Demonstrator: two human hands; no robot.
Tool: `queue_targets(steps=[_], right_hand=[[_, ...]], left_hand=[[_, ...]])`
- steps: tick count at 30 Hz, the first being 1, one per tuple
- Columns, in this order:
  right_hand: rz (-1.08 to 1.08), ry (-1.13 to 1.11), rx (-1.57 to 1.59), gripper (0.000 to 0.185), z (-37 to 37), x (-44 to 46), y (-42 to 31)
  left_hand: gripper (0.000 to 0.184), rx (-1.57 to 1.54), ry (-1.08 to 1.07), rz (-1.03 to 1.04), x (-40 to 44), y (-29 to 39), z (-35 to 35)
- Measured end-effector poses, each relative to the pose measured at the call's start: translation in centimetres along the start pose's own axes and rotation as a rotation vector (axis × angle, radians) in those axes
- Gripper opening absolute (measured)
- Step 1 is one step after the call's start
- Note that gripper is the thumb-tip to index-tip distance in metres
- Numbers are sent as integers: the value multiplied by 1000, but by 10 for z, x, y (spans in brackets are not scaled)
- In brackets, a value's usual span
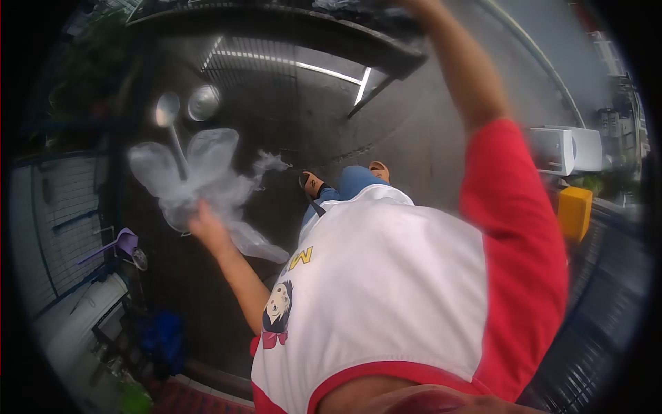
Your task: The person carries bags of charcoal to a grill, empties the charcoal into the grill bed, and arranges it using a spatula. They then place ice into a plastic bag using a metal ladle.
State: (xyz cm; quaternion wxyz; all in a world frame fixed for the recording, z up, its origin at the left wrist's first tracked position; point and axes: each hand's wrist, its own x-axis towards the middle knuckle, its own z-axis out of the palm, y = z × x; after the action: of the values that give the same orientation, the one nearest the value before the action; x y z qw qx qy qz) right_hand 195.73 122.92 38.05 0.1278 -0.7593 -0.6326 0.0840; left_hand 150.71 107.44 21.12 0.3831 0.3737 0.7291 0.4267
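Left hand at a heap of clear plastic, a big spoon beside it.

The clear plastic (219, 192) is the landmark: the left hand (207, 225) touches its near edge, too blurred to tell whether the fingers are closed on it. The spoon (167, 110) has its bowl beyond the plastic and its handle running down to it; whether the handle lies over or inside, I cannot tell. A round metal dish (203, 103) is just past the plastic, near the spoon's bowl. A purple scoop (126, 241) is to its left and nearer. The right arm (476, 76) reaches up, well right of the plastic, its hand out of view.
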Motion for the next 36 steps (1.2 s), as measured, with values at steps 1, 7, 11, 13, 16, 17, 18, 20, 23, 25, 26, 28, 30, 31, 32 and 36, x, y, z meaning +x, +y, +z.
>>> queue_targets(steps=[1, 7, 11, 13, 16, 17, 18, 20, 23, 25, 26, 28, 30, 31, 32, 36], right_hand=[[288, -74, 282, 40, -14, -12, -17], [23, 240, 556, 38, -22, 7, 75], [217, 130, 930, 39, -58, -33, 106], [218, 170, 1229, 31, -44, -72, 116], [473, 114, 1461, 27, -31, -116, 137], [612, 120, 1446, 24, -31, -130, 128], [748, 129, 1425, 22, -31, -142, 119], [1009, 168, 1492, 19, 7, -207, 115], [1150, 110, 1555, 21, 5, -218, 103], [1276, 96, 1578, 22, -10, -205, 87], [1265, 105, 1618, 19, 1, -266, 120], [1215, 134, 1633, 20, -40, -243, 110], [1167, 151, 1637, 20, -87, -210, 93], [1118, 126, 1646, 20, -114, -186, 84], [1060, 99, 1652, 20, -139, -161, 78], [1158, -31, 1387, 23, -155, -156, 91]], left_hand=[[31, -10, -13, 28, 3, -8, -4], [26, -39, 23, 48, -8, 22, 5], [29, 47, -26, 57, -5, 45, 15], [29, 23, -83, 23, -2, 41, 21], [30, 30, -203, -33, 9, 68, 38], [31, 60, -265, -67, 13, 76, 41], [30, 73, -293, -90, 21, 84, 43], [31, 78, -343, -90, 26, 46, 28], [32, 109, -379, -167, 54, 59, 32], [32, 142, -370, -232, 73, 68, 33], [33, 109, -401, -228, 24, 29, 40], [30, 14, -419, -296, 20, 41, 47], [28, 86, -390, -362, 15, 66, 52], [26, 156, -362, -415, 14, 83, 58], [26, 140, -362, -428, 15, 103, 64], [39, 144, -299, -704, -7, 119, 58]])
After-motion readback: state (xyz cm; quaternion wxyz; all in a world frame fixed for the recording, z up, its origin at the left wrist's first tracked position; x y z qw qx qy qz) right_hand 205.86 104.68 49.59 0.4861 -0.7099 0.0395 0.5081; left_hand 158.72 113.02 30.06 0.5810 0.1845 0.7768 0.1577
